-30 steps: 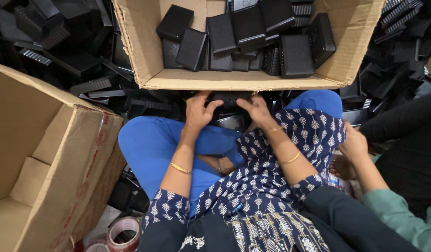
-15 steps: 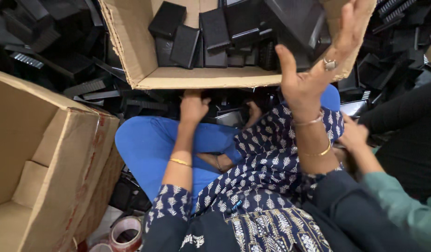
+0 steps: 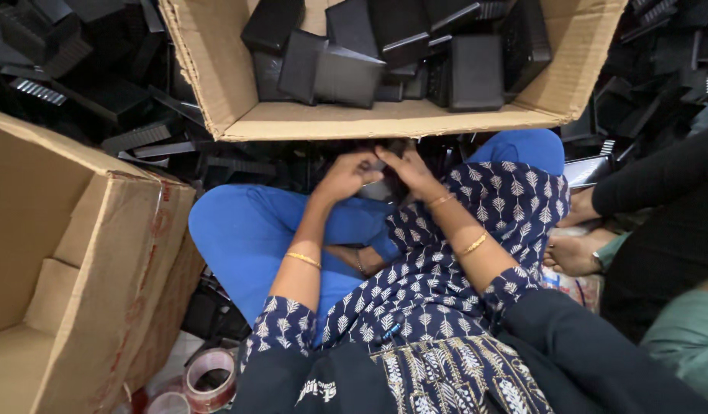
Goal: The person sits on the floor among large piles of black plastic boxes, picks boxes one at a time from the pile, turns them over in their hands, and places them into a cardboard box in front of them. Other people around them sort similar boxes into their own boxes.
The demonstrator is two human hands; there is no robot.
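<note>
Head view shows the left hand (image 3: 346, 175) and right hand (image 3: 406, 169) meeting just below the open brown cardboard box (image 3: 385, 121) of black plastic parts, fingers curled around a small dark part (image 3: 386, 157) between them, above the blue-trousered lap (image 3: 254, 230).

right hand (image 3: 406, 165): down from raised, back at lap | meets left hand (image 3: 346, 175) on dark part (image 3: 381, 188)

A packing workshop on the floor: beyond the left hand (image 3: 345, 175) stands a cardboard box (image 3: 385, 121) of black plastic parts (image 3: 346, 75), more heaped around.
</note>
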